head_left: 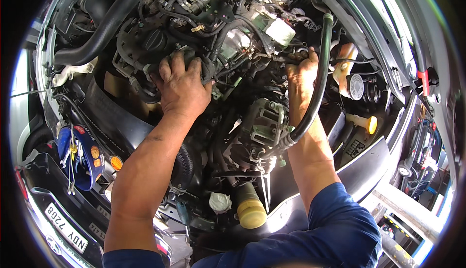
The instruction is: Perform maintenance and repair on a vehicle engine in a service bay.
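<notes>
My left hand (183, 86) lies over the engine (235, 44) with its fingers bent round a dark, soft-looking piece (208, 69) whose kind I cannot make out. A round black cap (154, 40) sits just beyond those fingers. Farther right, my right hand (303, 70) reaches in among the engine parts, its fingers curled and their tips partly hidden; what they grip does not show. Beside that wrist a thick black hose (320, 78) curves down to a metal housing (264, 120) between my forearms.
A wide black intake hose (104, 32) runs along the left. A blue tray (87, 156) with wrenches stands at the lower left. In front are a yellow-capped filler neck (251, 213) and a crumpled white wad (220, 202). A reservoir (347, 71) stands at the right.
</notes>
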Demonstrator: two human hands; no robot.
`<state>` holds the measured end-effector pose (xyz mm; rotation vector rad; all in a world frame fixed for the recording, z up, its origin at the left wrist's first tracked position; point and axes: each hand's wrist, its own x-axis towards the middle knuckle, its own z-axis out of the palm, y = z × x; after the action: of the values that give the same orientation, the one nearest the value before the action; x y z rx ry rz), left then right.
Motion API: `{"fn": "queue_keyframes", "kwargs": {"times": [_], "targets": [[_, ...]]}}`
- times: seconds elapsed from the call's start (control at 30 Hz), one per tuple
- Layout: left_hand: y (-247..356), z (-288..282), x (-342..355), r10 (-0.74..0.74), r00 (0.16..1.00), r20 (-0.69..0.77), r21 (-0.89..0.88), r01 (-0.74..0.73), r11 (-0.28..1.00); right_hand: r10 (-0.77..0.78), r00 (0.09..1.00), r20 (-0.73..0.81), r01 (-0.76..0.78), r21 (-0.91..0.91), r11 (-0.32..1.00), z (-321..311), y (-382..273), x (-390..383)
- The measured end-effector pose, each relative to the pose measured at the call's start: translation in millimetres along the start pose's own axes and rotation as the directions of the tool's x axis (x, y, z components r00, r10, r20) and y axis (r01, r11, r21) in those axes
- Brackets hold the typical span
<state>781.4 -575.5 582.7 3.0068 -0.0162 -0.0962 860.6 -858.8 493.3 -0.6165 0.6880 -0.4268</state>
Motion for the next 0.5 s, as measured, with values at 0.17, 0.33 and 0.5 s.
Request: {"fn": "queue_keyframes", "kwargs": {"times": [0.17, 0.33, 0.5], "targets": [[-4, 2, -1, -0.018, 1.000, 0.006, 0.031, 0.017, 0.999, 0.002, 1.000, 0.015, -0.002, -0.004, 1.000, 6, 8, -18], [4, 3, -4, 0.004, 1.000, -0.006, 0.008, -0.004, 1.000, -0.004, 0.999, 0.039, 0.005, -0.041, 0.999, -1, 8, 2], [4, 3, -5, 0.001, 1.000, -0.008, 0.004, 0.000, 1.000, -0.011, 0.996, -0.088, 0.000, -0.121, 0.993, -13, 10, 12]]}}
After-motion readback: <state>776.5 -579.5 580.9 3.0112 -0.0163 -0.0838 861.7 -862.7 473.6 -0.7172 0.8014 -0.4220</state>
